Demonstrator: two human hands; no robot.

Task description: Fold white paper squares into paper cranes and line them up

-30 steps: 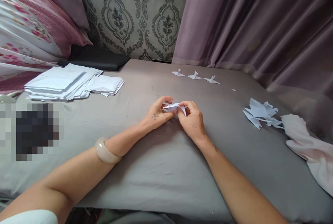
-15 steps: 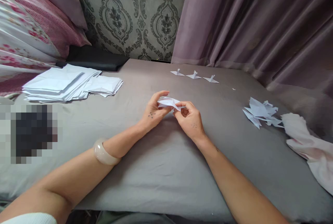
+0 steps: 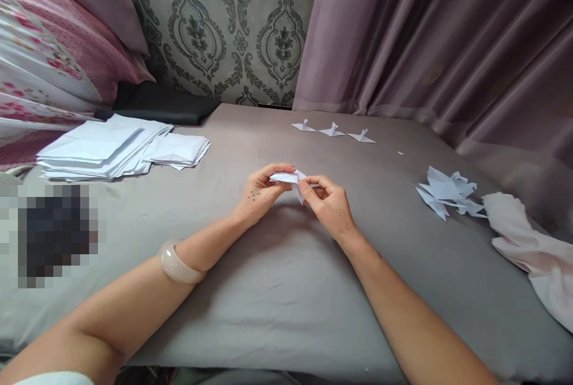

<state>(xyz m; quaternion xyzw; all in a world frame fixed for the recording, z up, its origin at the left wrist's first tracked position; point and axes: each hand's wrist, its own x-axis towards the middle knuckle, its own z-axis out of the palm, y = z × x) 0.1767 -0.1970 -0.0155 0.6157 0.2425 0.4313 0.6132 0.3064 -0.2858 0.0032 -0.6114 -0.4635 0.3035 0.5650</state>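
Observation:
A small piece of folded white paper (image 3: 285,177) is held between both hands, above the middle of the grey-covered surface. My left hand (image 3: 262,189) pinches its left end, thumb below and fingers along the top. The fingers and thumb of my right hand (image 3: 329,197) are closed on its right end, where a narrow pointed flap hangs down. Fingertips hide part of the folds. Beyond the hands, three folded paper cranes (image 3: 332,129) stand in a row with wings spread.
On the left lie a stack of large white sheets (image 3: 92,143) and a smaller paper stack (image 3: 179,150). A heap of folded paper cranes (image 3: 450,191) sits at the right beside a pale cloth (image 3: 514,224). A black flat item (image 3: 161,104) lies at the back left.
The folded paper has turned in my hands, and a pointed flap now hangs down at its right end. My left fingers have closed down onto its top.

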